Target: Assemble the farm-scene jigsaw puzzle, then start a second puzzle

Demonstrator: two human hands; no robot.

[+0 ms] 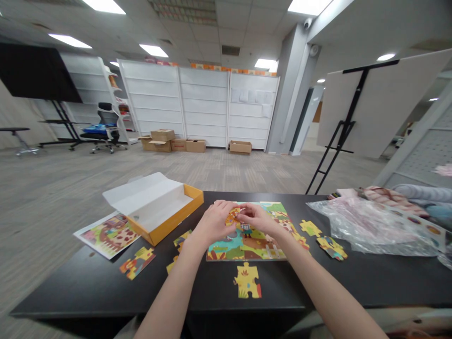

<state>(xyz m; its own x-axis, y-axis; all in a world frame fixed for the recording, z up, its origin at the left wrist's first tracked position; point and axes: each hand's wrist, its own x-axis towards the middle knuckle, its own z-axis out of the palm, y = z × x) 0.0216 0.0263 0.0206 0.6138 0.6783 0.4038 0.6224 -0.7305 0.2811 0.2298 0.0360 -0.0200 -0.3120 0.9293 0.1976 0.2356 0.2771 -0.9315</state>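
Note:
A partly assembled farm-picture jigsaw puzzle [261, 240] lies flat on the black table. Over its back left area, my left hand [216, 220] curls its fingers and thumb around the edge of an orange puzzle piece [233, 216]. From the other side my right hand [258, 218] pinches the same piece between thumb and fingers. Both hands partly cover the piece, so whether it touches the puzzle below cannot be seen. One loose yellow piece [248, 281] rests near the table's front edge. More loose pieces [137, 262] lie to the left, some behind my left forearm.
An open yellow box [176, 214] with a white lid stands at the left, partly over a picture sheet [111, 234]. Two spots at right hold loose pieces [332, 247]. Clear plastic bags [374, 226] and bundled fabric [395, 197] occupy the table's right end.

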